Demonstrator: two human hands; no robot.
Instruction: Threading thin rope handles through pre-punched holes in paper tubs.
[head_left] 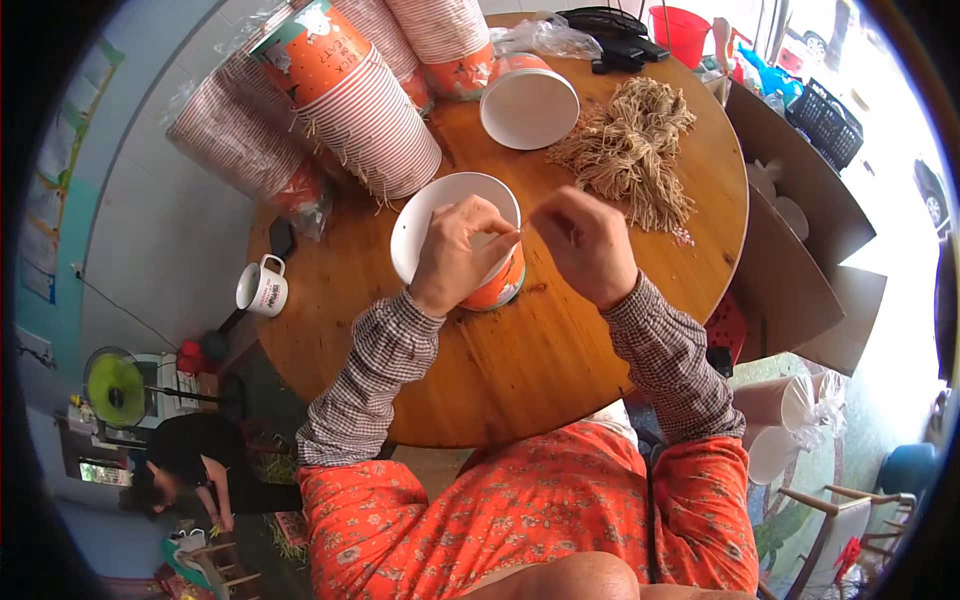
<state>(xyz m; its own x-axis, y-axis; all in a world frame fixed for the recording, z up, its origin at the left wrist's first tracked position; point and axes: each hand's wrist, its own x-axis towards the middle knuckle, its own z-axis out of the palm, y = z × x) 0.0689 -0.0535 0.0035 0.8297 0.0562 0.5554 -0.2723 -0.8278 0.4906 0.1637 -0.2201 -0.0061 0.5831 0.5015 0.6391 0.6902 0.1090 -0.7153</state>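
A paper bucket (407,235), white inside and orange outside, stands tilted on the round wooden table in front of me. One small dark hole shows near its left rim. My left hand (462,252) reaches over the bucket, thumb and fingertips pinched at its right rim; whatever they pinch is too small to make out. Close by on the right, my right hand (585,245) is raised with its fingers curled in, its contents hidden. Beyond it lies a loose bundle of tan cords (640,150). Another white-lined paper bucket (530,108) rests on its side behind.
Tall nested stacks of orange paper buckets (370,125) stand at the far left, several in plastic. A white enamel mug (264,288) sits at the left table edge. Open cardboard boxes (790,270) flank the right side. A green fan (115,388) and another person (205,460) are at the left.
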